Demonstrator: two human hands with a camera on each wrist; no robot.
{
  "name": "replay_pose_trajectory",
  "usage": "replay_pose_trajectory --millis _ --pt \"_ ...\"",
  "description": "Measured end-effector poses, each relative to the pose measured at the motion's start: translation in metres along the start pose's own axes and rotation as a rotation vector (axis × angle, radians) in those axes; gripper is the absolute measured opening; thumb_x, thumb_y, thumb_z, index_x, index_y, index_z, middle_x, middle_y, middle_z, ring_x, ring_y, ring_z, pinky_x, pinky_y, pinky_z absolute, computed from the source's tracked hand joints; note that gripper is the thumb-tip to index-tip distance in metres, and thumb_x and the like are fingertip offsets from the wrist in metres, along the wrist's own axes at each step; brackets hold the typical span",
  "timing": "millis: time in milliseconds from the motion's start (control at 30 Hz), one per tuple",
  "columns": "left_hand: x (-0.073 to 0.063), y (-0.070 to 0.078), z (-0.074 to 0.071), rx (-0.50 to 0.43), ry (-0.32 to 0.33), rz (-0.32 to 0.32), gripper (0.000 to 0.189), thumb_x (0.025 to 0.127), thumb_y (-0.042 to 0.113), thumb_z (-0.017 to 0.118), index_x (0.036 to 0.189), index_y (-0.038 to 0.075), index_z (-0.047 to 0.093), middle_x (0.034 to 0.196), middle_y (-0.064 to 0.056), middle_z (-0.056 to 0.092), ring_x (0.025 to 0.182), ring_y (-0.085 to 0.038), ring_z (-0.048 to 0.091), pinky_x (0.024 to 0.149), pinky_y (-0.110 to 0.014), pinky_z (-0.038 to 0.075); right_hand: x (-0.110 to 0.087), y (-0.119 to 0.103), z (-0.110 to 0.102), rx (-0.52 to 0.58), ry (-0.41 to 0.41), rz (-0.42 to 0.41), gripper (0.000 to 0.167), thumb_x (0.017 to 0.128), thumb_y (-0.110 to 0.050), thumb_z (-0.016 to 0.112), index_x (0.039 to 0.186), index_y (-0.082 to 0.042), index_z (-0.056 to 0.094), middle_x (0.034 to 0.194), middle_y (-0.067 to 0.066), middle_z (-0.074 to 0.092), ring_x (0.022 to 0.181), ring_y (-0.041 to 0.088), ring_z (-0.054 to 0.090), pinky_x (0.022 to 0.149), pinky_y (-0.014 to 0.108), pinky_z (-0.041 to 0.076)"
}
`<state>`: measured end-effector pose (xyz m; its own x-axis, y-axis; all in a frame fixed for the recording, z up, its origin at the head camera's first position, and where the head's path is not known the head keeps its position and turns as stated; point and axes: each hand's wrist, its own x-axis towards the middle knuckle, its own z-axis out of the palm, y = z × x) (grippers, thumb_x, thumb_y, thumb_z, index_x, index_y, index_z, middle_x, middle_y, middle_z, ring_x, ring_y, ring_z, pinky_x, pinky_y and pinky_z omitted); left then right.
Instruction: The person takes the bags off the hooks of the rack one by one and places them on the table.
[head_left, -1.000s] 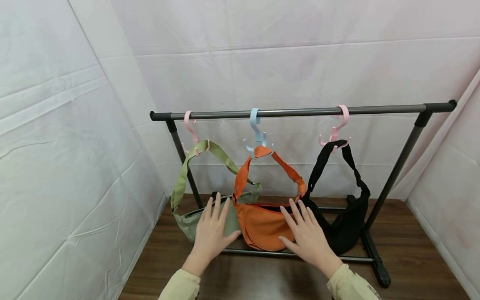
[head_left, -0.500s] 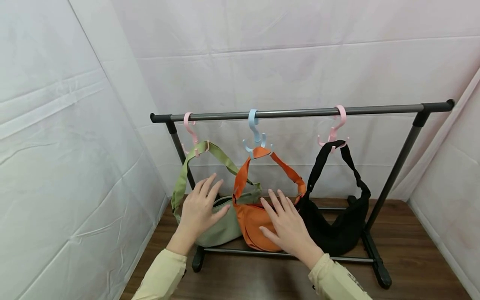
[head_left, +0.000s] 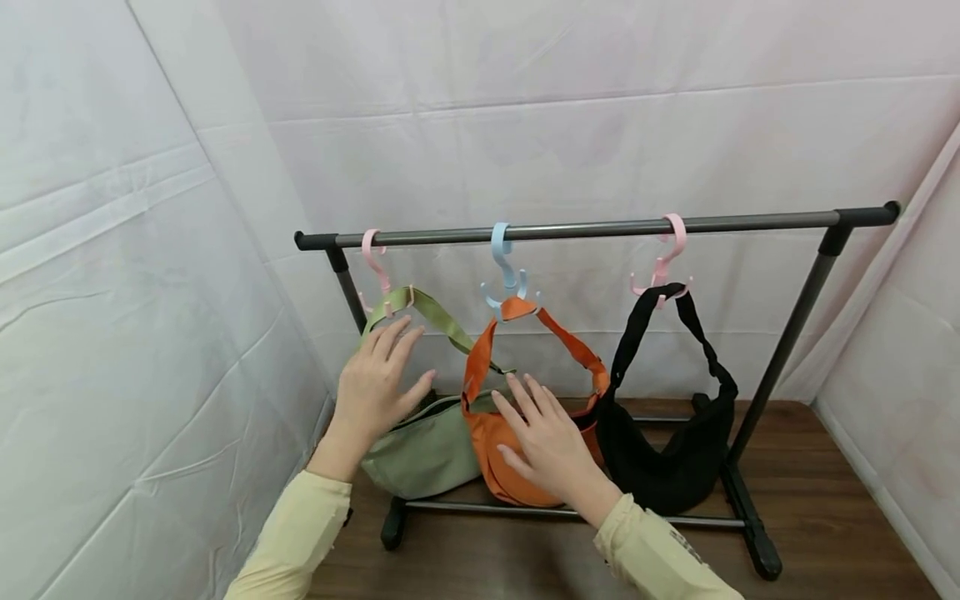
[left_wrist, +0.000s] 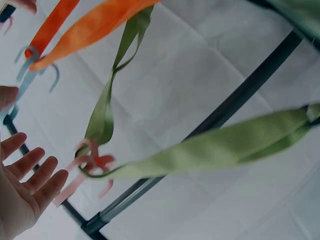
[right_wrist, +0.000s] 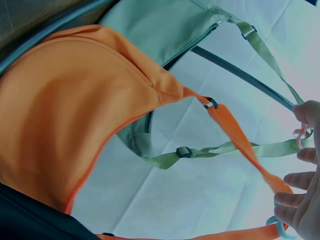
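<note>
A green shoulder bag (head_left: 431,454) hangs by its strap (left_wrist: 215,150) from a pink hook (head_left: 377,267). My left hand (head_left: 371,387), fingers spread, is in front of that strap, fingertips a little below the hook in the head view. Beside it an orange bag (head_left: 498,454) hangs from a blue hook (head_left: 504,262). My right hand (head_left: 543,442) overlaps the orange bag with fingers loosely extended and nothing in its grasp. Further right, a black bag (head_left: 667,458) hangs from another pink hook (head_left: 667,258). The left wrist view shows my left palm (left_wrist: 20,195) turned toward the pink hook.
A dark metal rack (head_left: 592,229) carries all three hooks along its top bar. Its lower bar (head_left: 487,507) runs just above the brown wooden surface (head_left: 450,558). White cloth walls (head_left: 180,333) stand close at the left, back and right.
My left hand has moved up and left, from the green bag's body to its strap near the hook. My right hand has shifted left across the orange bag. The bags hang as before.
</note>
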<state>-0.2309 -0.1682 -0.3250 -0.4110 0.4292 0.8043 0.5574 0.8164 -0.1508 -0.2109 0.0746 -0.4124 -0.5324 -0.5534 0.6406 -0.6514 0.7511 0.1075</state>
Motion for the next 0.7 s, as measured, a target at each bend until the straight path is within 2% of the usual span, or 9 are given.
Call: replay_pose_trajectory --millis 267,467,700 --pt "0.021 -0.015 -0.017 0.0 0.035 -0.026 0.042 0.076 0.015 0.069 0.114 0.003 0.058 0.114 -0.015 0.057 0.097 -0.031 0.054 0.06 -0.044 0.051 0.023 -0.006 -0.005 -0.023 0.063 -0.073 0.063 0.079 -0.032 0.067 0.133 -0.008 0.046 0.135 0.019 0.042 0.122 0.034 0.04 0.098 0.043 0.038" --pt "0.034 -0.024 -0.02 0.001 0.097 -0.033 0.036 0.075 0.009 0.068 0.108 0.001 0.06 0.107 -0.015 0.059 0.093 -0.031 0.055 0.057 -0.042 0.05 0.035 -0.011 -0.007 -0.015 0.057 -0.085 0.058 0.081 -0.031 0.065 0.132 -0.009 0.047 0.136 0.018 0.041 0.122 0.032 0.041 0.099 0.041 0.037" --pt "0.057 -0.037 -0.023 0.035 0.137 -0.089 0.032 0.075 0.006 0.066 0.106 -0.001 0.061 0.106 -0.016 0.06 0.096 -0.033 0.055 0.055 -0.043 0.049 0.045 -0.013 -0.004 0.001 0.099 -0.113 0.058 0.077 -0.029 0.069 0.128 -0.007 0.051 0.134 0.018 0.042 0.119 0.033 0.043 0.097 0.041 0.04"
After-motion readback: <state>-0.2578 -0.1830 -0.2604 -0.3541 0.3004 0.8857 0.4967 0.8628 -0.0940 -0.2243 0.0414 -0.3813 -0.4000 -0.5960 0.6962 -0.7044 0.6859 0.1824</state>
